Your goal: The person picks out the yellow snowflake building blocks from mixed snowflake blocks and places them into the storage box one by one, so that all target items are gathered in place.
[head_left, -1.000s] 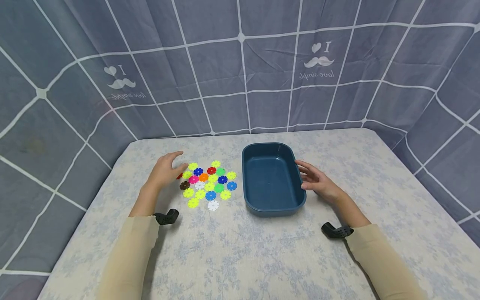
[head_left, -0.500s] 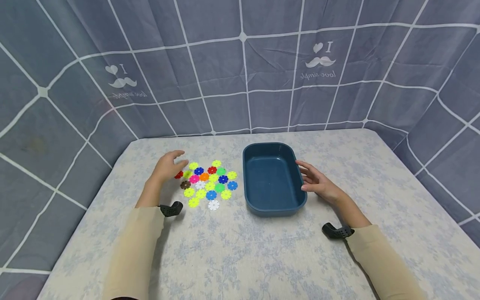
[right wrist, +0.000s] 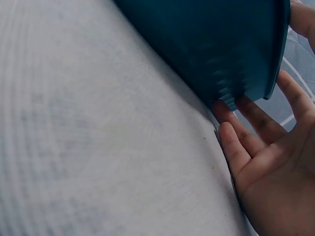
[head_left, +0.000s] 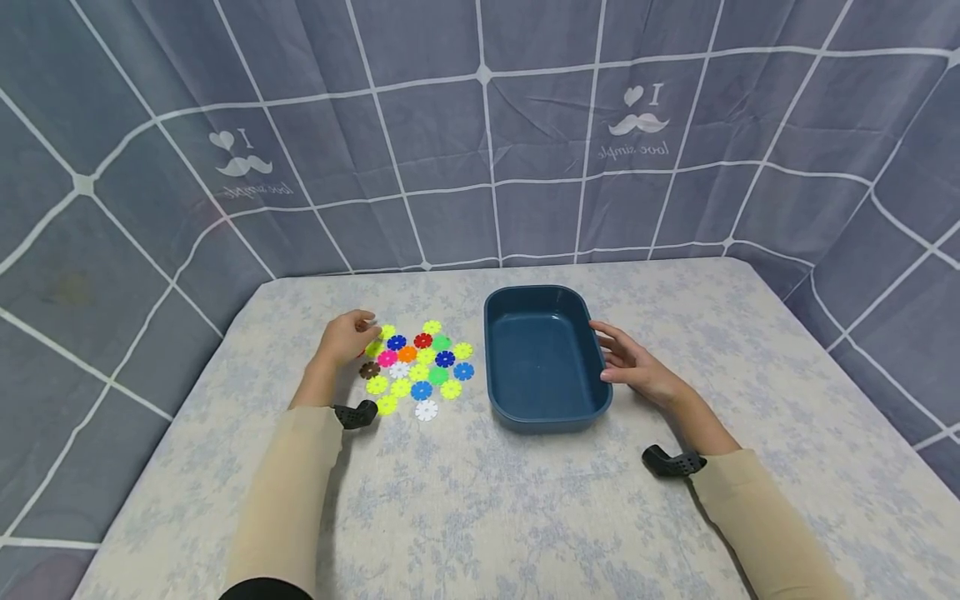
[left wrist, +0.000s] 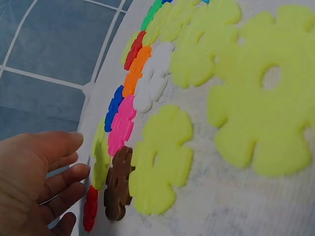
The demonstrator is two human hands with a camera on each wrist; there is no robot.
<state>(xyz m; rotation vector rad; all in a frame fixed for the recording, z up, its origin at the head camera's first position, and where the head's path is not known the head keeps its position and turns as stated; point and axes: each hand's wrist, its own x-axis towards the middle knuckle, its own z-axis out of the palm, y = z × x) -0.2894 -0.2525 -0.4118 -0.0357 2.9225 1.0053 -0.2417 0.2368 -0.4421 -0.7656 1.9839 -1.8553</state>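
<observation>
My left hand [head_left: 347, 337] hovers at the far left edge of a spread of flower-shaped plastic discs [head_left: 418, 372]. In the left wrist view its fingers bend loosely, close to a yellow disc [left wrist: 100, 160] and a red disc [left wrist: 90, 208], with nothing visible between thumb and fingers. A brown disc [left wrist: 118, 184] lies just nearer. To the right of the discs stands a dark blue rectangular plastic bin [head_left: 546, 358]. Against its right wall my right hand [head_left: 637, 367] rests with spread fingers; in the right wrist view the fingertips [right wrist: 225, 109] touch the bin's outer side low down.
The table [head_left: 450, 508] wears a pale floral cloth. A grey-blue curtain with white grid lines [head_left: 540, 217] hangs behind and on both sides. Black wrist-worn devices sit at the left wrist [head_left: 356, 414] and right wrist [head_left: 673, 462].
My left hand has moved right and slightly nearer, and its fingers have drawn closer together over the far-left discs. The right hand and the bin stay in place.
</observation>
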